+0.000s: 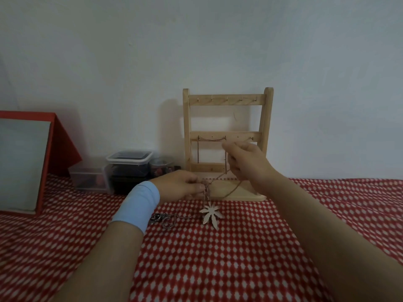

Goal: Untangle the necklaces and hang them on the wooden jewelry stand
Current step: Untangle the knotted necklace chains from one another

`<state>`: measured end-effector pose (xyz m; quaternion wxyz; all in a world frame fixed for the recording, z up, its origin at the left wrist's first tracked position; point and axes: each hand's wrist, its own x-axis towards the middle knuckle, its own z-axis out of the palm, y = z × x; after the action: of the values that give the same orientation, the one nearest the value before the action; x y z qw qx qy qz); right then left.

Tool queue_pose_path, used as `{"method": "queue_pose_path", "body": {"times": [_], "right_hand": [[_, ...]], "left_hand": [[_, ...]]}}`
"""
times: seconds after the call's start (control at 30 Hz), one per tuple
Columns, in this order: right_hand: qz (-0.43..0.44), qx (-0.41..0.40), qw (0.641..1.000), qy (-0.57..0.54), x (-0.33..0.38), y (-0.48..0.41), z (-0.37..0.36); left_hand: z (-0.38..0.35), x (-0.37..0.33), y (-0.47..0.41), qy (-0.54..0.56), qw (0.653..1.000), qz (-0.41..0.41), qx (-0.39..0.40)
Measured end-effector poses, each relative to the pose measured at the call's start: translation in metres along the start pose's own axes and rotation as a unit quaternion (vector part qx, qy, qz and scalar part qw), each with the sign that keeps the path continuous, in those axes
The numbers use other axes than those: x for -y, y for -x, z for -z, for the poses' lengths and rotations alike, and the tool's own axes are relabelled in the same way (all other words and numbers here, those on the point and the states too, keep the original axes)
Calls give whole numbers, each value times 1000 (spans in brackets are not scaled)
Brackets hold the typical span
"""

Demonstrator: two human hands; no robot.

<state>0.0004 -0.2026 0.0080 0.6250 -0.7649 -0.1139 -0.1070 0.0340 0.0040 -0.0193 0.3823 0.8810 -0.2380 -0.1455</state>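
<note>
Two grips on one chain [218, 177] mid-frame: left hand [176, 186] pinches low (blue band [139, 203] at wrist), right hand [246, 164] pinches higher before the wooden stand [226, 101].

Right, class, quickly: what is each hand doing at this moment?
Left hand: pinches the chain just above the leaf pendant.
Right hand: grips the chain higher up.

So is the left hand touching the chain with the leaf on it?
Touching. The head view shows the left hand pinching the chain between its fingertips, right above the leaf pendant.
</note>
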Motion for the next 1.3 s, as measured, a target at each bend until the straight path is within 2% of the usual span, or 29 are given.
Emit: {"method": "queue_pose_path", "body": {"times": [0.03,0.1,0.17,0.3,0.43,0.53,0.63,0.73,1.0,1.07,1.2,1.3], "right_hand": [[22,-14,998,54,0,0,1],[65,-33,984,162,0,1,1],[100,-23,964,246,0,2,1],[82,53,930,355,-6,3,0],[56,116,879,458,-5,6,-2],[9,153,854,498,-4,7,-6],[-44,170,872,457,-9,9,-6],[-76,176,908,373,-11,10,-2],[-141,76,937,312,-21,-2,7],[-159,78,928,327,-22,-3,11],[-217,158,909,318,-16,-1,10],[-182,211,895,348,-9,0,8]], "left_hand": [[-2,0,-1,122,992,3,9],[-7,-4,-1,348,937,12,15],[-9,-7,1,399,916,12,26],[-9,-9,3,339,940,32,40],[0,-8,4,137,989,49,19],[2,-10,5,77,995,57,36],[0,-8,6,-2,991,109,79],[-1,-5,3,-98,987,112,62],[7,0,6,-108,991,79,2],[9,-1,6,-126,990,57,-13],[10,-8,9,-116,992,32,-37],[11,-12,10,-102,993,12,-50]]}}
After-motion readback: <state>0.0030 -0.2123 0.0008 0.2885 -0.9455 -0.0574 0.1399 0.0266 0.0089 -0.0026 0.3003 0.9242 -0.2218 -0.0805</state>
